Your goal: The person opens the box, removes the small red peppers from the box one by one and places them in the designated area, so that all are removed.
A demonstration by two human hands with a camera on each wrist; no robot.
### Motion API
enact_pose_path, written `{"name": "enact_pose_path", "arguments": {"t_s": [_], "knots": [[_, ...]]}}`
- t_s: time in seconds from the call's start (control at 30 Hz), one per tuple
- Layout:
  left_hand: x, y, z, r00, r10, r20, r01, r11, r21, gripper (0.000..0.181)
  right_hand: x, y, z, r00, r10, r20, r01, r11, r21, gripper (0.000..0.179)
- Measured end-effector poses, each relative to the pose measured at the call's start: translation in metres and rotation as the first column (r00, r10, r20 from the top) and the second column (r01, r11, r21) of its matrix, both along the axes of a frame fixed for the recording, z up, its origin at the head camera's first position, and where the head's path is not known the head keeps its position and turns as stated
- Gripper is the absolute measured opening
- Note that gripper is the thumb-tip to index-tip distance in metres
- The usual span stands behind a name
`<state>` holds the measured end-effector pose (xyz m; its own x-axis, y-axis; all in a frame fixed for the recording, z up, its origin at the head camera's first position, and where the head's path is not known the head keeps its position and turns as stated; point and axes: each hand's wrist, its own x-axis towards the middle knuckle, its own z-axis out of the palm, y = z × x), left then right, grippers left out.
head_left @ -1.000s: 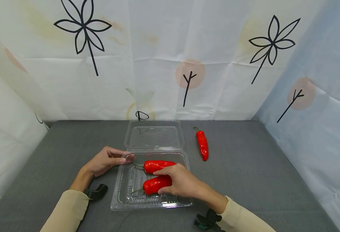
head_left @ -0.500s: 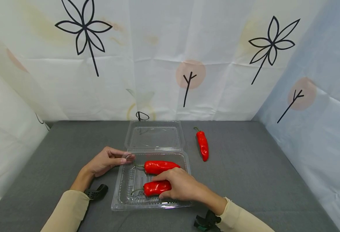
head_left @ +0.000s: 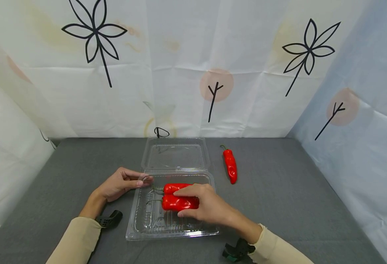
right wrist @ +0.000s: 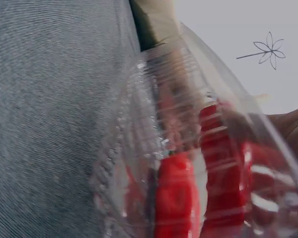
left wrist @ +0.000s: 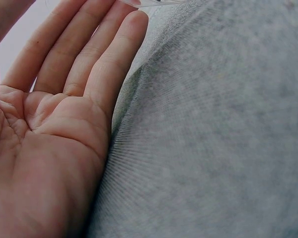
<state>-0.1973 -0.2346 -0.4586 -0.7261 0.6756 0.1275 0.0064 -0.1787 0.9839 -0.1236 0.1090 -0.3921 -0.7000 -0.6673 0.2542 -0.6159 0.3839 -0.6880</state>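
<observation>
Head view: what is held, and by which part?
The right hand grips the nearest red pepper towards its stemless end; the left hand pinches the clear container at its left rim, near the hinge.

Brightly, evenly lit in the head view, with glints on the held pepper (head_left: 180, 202), glare along the near rim of the clear container (head_left: 180, 234) and faint shadows on the grey table (head_left: 279, 205). Dimmer in the wrist views: soft-focused at left, smeared at right.
</observation>
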Motion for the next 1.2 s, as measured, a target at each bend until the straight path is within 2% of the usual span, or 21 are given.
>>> {"name": "enact_pose_path", "arguments": {"t_s": [0.13, 0.3, 0.43, 0.6, 0.77, 0.93, 1.07, 1.2], "knots": [[0.001, 0.001, 0.000, 1.000, 0.006, 0.002, -0.006, 1.000, -0.002, 0.033, -0.004, 0.004, 0.005, 0.999, -0.023, -0.033, 0.019, 0.994, -0.111, 0.049], [0.000, 0.000, 0.001, 1.000, -0.015, 0.003, 0.015, 1.000, 0.025, 0.034, -0.011, 0.012, 0.012, 0.996, -0.072, -0.053, 0.059, 0.973, -0.224, 0.047], [0.000, 0.000, 0.000, 0.999, -0.035, 0.001, 0.034, 0.998, 0.051, 0.034, -0.016, 0.022, 0.018, 0.988, -0.151, -0.020, 0.140, 0.955, -0.262, 0.046], [0.000, 0.000, 0.001, 0.999, -0.034, 0.004, 0.034, 0.998, 0.058, 0.034, -0.027, 0.038, 0.022, 0.963, -0.269, 0.011, 0.261, 0.924, -0.280, 0.046], [0.001, 0.001, 0.002, 0.999, -0.033, 0.006, 0.032, 0.998, 0.060, 0.034, -0.044, 0.057, 0.021, 0.921, -0.389, 0.029, 0.381, 0.879, -0.288, 0.044], [0.001, 0.001, 0.002, 1.000, -0.016, 0.015, 0.015, 0.999, 0.039, 0.033, -0.062, 0.078, 0.016, 0.864, -0.502, 0.039, 0.491, 0.823, -0.286, 0.043], [0.001, 0.001, 0.002, 1.000, -0.005, 0.027, 0.004, 1.000, 0.023, 0.033, -0.074, 0.097, 0.012, 0.805, -0.588, 0.080, 0.585, 0.764, -0.272, 0.044], [0.001, 0.001, 0.002, 1.000, -0.005, 0.024, 0.005, 1.000, 0.021, 0.034, -0.083, 0.116, 0.007, 0.727, -0.674, 0.128, 0.682, 0.689, -0.246, 0.047]]}}
